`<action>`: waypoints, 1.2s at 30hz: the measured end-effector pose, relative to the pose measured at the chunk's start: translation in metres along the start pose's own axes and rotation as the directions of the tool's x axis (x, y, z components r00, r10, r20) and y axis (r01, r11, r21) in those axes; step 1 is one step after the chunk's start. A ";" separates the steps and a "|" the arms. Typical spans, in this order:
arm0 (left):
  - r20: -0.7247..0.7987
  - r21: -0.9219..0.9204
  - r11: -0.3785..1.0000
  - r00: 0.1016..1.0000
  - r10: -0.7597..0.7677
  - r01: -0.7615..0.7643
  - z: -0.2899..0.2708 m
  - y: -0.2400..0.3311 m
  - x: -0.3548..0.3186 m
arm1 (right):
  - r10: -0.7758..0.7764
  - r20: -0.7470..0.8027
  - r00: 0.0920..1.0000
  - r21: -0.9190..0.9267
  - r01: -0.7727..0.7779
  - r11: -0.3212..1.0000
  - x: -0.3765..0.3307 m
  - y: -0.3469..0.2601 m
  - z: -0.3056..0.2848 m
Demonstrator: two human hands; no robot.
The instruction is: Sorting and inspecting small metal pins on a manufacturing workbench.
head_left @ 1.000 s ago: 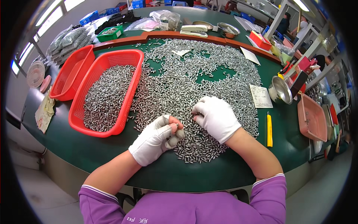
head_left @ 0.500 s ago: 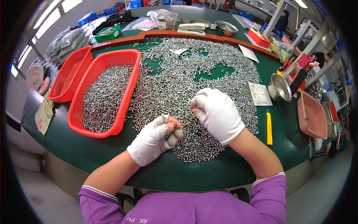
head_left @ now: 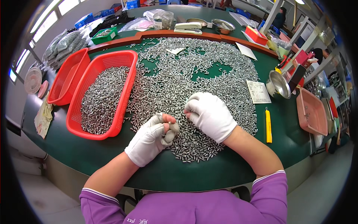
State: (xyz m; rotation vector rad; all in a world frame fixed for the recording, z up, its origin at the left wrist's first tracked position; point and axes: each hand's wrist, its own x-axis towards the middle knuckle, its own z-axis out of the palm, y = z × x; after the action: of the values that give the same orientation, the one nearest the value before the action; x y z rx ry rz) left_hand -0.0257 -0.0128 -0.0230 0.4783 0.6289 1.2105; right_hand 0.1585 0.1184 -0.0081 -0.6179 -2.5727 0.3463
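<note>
The left hand (head_left: 151, 140), in a white cotton glove with the fingertips cut away, sits just below the centre of the frame, fingers curled together around what looks like a small clutch of metal pins; the pins inside the fist are mostly hidden. The right hand (head_left: 210, 115), gloved the same way, lies flat-knuckled at centre, fingertips bent down into the heap of small silvery metal pins (head_left: 179, 78) and pinched close, though whether a pin sits between them cannot be told.

The pins spread from the hands up across the middle of the green table (head_left: 74, 153). They look hard, smooth and rigid, each light alone but heavy in bulk, and likely to roll and slip. A pinch across the short barrel between bare thumb and forefinger seems the surest hold.

Left of the hands a red mesh basket (head_left: 126, 80) holds more pins; a second red basket (head_left: 69, 80) stands beside it. To the right lie a yellow utility knife (head_left: 268, 126), a printed slip (head_left: 258, 92), a steel bowl (head_left: 279, 84) and a pink tray (head_left: 311, 112).
</note>
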 end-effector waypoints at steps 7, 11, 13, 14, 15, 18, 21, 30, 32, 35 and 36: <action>-0.025 0.051 0.998 0.999 -0.027 0.028 0.005 -0.003 0.001 | 0.107 0.002 0.994 0.594 -0.087 0.800 -0.002 -0.027 -0.008; -0.011 0.038 0.999 1.000 -0.008 0.009 0.008 -0.003 0.000 | 0.087 -0.002 0.996 0.652 -0.065 0.755 -0.006 -0.029 -0.002; -0.063 0.077 0.997 0.998 -0.014 0.018 0.008 -0.003 0.001 | 0.077 -0.035 0.996 0.622 -0.039 0.782 -0.006 -0.030 -0.006; -0.065 0.079 0.997 0.998 -0.013 0.018 0.006 -0.004 0.001 | 0.028 -0.027 0.999 0.578 -0.008 0.816 -0.004 -0.030 -0.008; -0.056 0.084 0.996 0.998 -0.012 0.016 0.002 -0.005 0.001 | -0.020 -0.016 1.000 0.532 0.026 0.846 -0.002 -0.030 -0.011; -0.059 0.089 0.996 0.998 0.007 -0.001 0.001 -0.003 0.000 | 0.026 -0.077 0.997 0.361 0.004 0.933 0.002 -0.028 -0.018; -0.078 0.099 0.995 0.996 0.031 -0.023 0.005 -0.004 -0.001 | 0.066 0.027 0.997 -0.071 -0.063 0.995 -0.002 -0.011 -0.015; -0.056 0.106 0.994 0.998 0.041 -0.035 0.007 -0.003 -0.002 | 0.043 0.119 0.992 -0.134 -0.026 0.991 -0.005 -0.004 -0.002; -0.061 0.105 0.994 0.997 0.039 -0.032 0.006 -0.003 -0.002 | 0.038 0.127 0.991 -0.146 -0.019 0.989 -0.006 -0.004 -0.004; -0.046 0.097 0.995 0.998 0.041 -0.036 0.006 -0.003 -0.001 | 0.057 0.154 0.986 -0.150 -0.034 0.988 -0.007 -0.003 -0.004; -0.042 0.090 0.995 0.998 0.036 -0.032 0.006 -0.003 -0.001 | 0.081 0.172 0.982 -0.143 -0.057 0.988 -0.007 -0.003 -0.004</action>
State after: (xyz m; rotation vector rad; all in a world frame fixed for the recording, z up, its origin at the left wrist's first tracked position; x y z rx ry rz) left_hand -0.0196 -0.0147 -0.0206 0.5400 0.7170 1.2316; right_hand 0.1649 0.1127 -0.0063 -0.7584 -2.7683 0.2584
